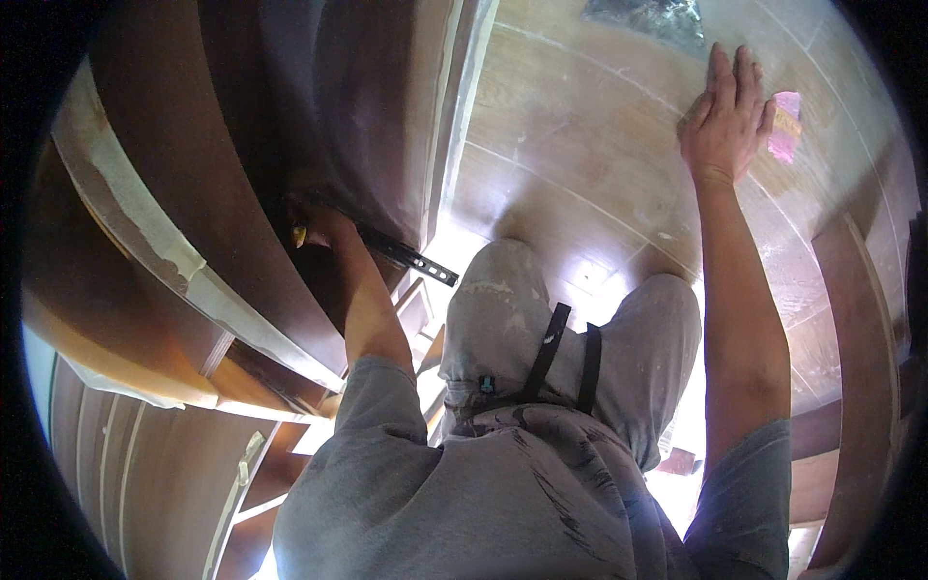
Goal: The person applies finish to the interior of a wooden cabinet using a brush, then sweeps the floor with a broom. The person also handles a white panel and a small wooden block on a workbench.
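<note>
My left hand [329, 228] reaches into a dark brown cabinet [377, 106] and looks closed. A small yellow piece [300, 235] shows at its fingers; the rest of what it grips is lost in shadow. Beside that wrist runs a black drawer slide [425, 263] with slots at its pale end, low along the cabinet wall. Over on the right, my right hand [725, 126] lies open on the tiled floor [570, 106], fingers stretched away from me. Close to its thumb side is nothing I can name; a pink and yellow scrap [785, 128] lies just right of it.
A crumpled clear plastic bag [652, 17] lies on the floor at the top. Curved-looking brown panels with a pale taped edge [145, 184] stand at left. Another brown board [855, 358] stands at far right. My bent knees [498, 300] are between my arms.
</note>
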Demonstrator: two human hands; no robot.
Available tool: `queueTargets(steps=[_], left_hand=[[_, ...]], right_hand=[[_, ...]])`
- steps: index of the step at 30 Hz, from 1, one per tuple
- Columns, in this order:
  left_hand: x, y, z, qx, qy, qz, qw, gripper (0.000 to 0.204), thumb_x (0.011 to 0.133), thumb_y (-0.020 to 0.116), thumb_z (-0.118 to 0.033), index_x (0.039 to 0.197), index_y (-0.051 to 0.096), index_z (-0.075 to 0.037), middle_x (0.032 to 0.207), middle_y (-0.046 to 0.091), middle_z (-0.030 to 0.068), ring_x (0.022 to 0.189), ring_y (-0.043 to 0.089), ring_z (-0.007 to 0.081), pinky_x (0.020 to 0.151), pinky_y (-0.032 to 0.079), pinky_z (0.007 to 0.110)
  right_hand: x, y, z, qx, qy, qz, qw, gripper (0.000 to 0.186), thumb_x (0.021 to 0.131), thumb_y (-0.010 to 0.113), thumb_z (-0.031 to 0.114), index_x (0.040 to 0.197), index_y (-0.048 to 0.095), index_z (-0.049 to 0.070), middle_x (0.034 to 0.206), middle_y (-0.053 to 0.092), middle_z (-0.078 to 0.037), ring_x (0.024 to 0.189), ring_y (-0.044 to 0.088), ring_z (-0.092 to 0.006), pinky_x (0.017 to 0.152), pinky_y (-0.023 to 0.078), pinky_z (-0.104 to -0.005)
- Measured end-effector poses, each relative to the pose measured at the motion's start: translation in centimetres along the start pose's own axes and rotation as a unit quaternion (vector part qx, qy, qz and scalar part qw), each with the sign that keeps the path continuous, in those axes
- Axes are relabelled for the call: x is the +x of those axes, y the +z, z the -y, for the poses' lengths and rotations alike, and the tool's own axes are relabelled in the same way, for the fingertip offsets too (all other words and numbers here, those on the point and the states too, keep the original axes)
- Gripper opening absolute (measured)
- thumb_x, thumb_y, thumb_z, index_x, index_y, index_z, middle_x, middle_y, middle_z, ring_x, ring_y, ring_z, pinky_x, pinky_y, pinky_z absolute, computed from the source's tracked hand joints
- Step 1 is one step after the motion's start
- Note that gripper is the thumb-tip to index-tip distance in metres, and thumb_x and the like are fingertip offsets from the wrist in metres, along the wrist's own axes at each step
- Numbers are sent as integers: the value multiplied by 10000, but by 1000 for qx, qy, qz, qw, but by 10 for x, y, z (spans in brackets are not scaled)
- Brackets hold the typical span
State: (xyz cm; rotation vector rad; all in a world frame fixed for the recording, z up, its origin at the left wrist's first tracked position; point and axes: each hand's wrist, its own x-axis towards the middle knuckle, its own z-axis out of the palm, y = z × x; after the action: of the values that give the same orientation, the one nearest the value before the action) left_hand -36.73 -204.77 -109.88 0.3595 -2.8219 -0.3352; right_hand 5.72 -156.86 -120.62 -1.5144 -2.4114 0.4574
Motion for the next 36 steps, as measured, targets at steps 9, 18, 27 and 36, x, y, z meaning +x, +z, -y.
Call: queueTargets(steps=[9, 18, 27, 36], left_hand=[[-28, -13, -8, 107, -62, 6, 992, 531, 1018, 669, -374, 1438, 569, -65, 1395, 636, 168, 1214, 667, 321, 995, 570, 442], [28, 14, 9, 142, 64, 51, 986, 559, 1015, 661, -349, 1480, 517, -73, 1452, 578, 160, 1274, 612, 314, 1036, 540, 435], [61, 46, -21, 162, 69, 103, 979, 594, 1012, 653, -323, 1521, 466, -80, 1508, 521, 152, 1334, 557, 307, 1077, 510, 427], [56, 10, 38, 164, 86, 105, 977, 635, 1009, 645, -298, 1562, 414, -88, 1565, 463, 144, 1394, 503, 301, 1117, 480, 420]], right_hand=[[-1, 0, 3, 9, -7, -20, 1000, 602, 976, 510, 206, 1561, 470, 344, 1665, 403, -11, 1548, 344, -244, 1270, 163, -554], [0, 0, 3, 16, -16, -28, 999, 601, 971, 499, 214, 1558, 482, 343, 1657, 415, -7, 1537, 365, -244, 1271, 152, -545], [-1, 2, 4, 2, -20, -35, 999, 570, 981, 487, 214, 1540, 517, 325, 1659, 412, -20, 1539, 363, -248, 1266, 151, -544], [-2, 2, 3, -1, -30, -37, 999, 568, 985, 489, 228, 1545, 510, 318, 1656, 416, -25, 1526, 380, -276, 1257, 163, -555]])
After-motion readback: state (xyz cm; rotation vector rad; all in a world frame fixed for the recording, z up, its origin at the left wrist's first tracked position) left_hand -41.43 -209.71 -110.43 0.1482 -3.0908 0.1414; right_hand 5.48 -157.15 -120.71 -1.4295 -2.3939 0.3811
